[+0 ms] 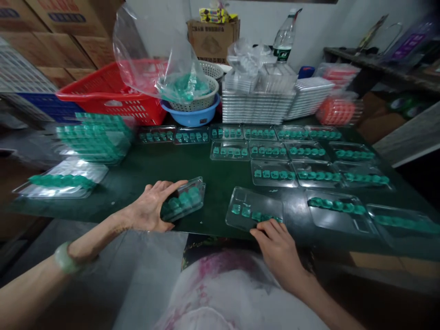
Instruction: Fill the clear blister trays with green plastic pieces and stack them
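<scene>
My left hand [151, 205] is closed round a clear plastic tray [185, 201] with green translucent pieces in it, tilted just over the table's front edge. Thumb and fingers grip it from its left end. In front of me lies another clear tray [237, 195] with a row of green pieces. My right hand [277, 243] is closed at that tray's lower right corner, its fingertips over the last pieces. Further right are more filled trays [337, 205], and rows of them [271, 174] stretch towards the back.
A stack of filled trays [94, 137] stands at the left of the dark green table [165, 158]. Behind are a red basket [110, 98], a blue basin [192, 117] under a bowl with a plastic bag, stacked clear trays [257, 103] and a bottle [284, 39].
</scene>
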The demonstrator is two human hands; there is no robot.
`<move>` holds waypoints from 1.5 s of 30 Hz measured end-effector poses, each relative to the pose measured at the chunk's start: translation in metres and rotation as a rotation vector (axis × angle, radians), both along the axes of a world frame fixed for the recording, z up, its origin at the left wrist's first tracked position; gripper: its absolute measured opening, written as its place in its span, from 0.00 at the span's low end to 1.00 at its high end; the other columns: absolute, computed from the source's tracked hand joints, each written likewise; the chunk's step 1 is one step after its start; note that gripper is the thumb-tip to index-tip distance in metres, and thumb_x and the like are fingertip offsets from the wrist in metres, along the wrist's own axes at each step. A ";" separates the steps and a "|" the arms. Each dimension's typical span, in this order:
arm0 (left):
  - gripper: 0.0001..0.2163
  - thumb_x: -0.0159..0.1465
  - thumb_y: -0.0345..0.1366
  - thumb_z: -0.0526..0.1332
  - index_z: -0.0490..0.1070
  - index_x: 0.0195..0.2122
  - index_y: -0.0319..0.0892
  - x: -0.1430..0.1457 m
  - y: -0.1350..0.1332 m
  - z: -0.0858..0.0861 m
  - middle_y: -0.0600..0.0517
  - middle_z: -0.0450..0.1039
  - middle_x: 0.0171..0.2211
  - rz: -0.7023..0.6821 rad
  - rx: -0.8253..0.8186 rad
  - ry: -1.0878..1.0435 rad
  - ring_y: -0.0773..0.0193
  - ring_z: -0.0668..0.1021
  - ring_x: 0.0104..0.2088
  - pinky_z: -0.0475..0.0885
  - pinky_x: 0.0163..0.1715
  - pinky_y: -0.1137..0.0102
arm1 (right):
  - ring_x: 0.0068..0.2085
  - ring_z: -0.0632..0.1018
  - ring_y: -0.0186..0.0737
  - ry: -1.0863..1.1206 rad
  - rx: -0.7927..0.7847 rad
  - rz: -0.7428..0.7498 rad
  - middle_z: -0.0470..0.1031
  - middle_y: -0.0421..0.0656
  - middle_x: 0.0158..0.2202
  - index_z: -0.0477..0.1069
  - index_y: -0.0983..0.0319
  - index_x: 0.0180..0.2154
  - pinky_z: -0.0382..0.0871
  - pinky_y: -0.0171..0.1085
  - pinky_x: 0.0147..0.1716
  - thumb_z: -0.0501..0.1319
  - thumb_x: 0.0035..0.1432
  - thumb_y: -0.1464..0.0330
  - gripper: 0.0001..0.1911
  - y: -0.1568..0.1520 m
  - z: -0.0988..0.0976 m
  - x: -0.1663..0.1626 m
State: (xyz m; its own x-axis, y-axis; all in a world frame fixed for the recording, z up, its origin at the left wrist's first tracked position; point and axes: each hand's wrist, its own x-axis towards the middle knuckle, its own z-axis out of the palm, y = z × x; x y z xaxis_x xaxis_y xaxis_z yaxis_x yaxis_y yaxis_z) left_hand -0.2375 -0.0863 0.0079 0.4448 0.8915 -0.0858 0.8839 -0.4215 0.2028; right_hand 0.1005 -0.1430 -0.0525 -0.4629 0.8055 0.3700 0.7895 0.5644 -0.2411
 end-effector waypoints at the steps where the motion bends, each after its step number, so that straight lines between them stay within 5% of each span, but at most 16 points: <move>1: 0.43 0.45 0.40 0.61 0.39 0.61 0.49 -0.001 0.000 0.002 0.45 0.58 0.51 0.019 -0.005 -0.016 0.49 0.63 0.48 0.57 0.44 0.60 | 0.35 0.66 0.39 -0.004 -0.003 0.028 0.69 0.43 0.32 0.71 0.61 0.35 0.56 0.40 0.34 0.50 0.58 0.77 0.12 0.003 0.000 -0.008; 9: 0.43 0.44 0.38 0.62 0.44 0.61 0.50 0.029 0.009 0.005 0.45 0.59 0.48 -0.037 -0.002 0.015 0.49 0.64 0.47 0.57 0.44 0.56 | 0.34 0.64 0.39 -0.057 -0.003 0.106 0.68 0.43 0.31 0.69 0.62 0.33 0.56 0.40 0.33 0.51 0.58 0.76 0.09 0.021 -0.001 -0.042; 16: 0.47 0.40 0.56 0.64 0.46 0.61 0.51 0.021 0.015 -0.008 0.39 0.48 0.57 -0.023 0.018 0.117 0.39 0.56 0.54 0.56 0.44 0.51 | 0.36 0.66 0.40 0.035 0.000 0.113 0.69 0.43 0.33 0.69 0.62 0.38 0.58 0.40 0.35 0.51 0.58 0.77 0.10 0.018 0.001 -0.039; 23: 0.48 0.39 0.60 0.62 0.48 0.60 0.48 0.027 0.024 -0.016 0.39 0.53 0.55 -0.017 0.091 0.110 0.42 0.58 0.52 0.55 0.45 0.53 | 0.36 0.68 0.40 0.070 0.023 0.052 0.70 0.43 0.33 0.70 0.62 0.38 0.60 0.40 0.37 0.53 0.57 0.75 0.09 0.023 0.008 -0.042; 32: 0.46 0.38 0.49 0.65 0.48 0.60 0.50 0.032 0.039 0.000 0.44 0.57 0.47 -0.132 0.003 0.089 0.48 0.63 0.45 0.56 0.43 0.57 | 0.38 0.69 0.40 0.129 0.046 0.021 0.71 0.44 0.36 0.70 0.62 0.39 0.63 0.41 0.40 0.54 0.57 0.75 0.09 0.029 0.018 -0.030; 39: 0.38 0.40 0.40 0.63 0.53 0.54 0.46 0.032 0.025 0.001 0.45 0.56 0.45 -0.075 0.042 0.009 0.50 0.63 0.44 0.58 0.43 0.58 | 0.38 0.70 0.40 0.210 0.056 -0.009 0.71 0.44 0.37 0.69 0.62 0.40 0.64 0.42 0.41 0.55 0.56 0.74 0.09 0.039 0.022 -0.019; 45: 0.38 0.44 0.39 0.62 0.48 0.57 0.45 0.026 0.018 0.017 0.43 0.55 0.47 -0.027 0.019 -0.024 0.49 0.63 0.46 0.59 0.43 0.56 | 0.40 0.72 0.40 0.355 0.036 -0.058 0.71 0.45 0.37 0.69 0.61 0.41 0.67 0.42 0.41 0.56 0.56 0.73 0.10 0.042 0.030 -0.012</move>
State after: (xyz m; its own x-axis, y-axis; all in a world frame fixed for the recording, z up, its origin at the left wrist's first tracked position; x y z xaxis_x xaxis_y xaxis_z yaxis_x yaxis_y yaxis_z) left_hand -0.2111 -0.0682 0.0251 0.4703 0.8806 -0.0576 0.8671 -0.4490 0.2158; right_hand 0.0880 -0.1005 -0.0228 -0.2545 0.8103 0.5280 0.6913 0.5342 -0.4866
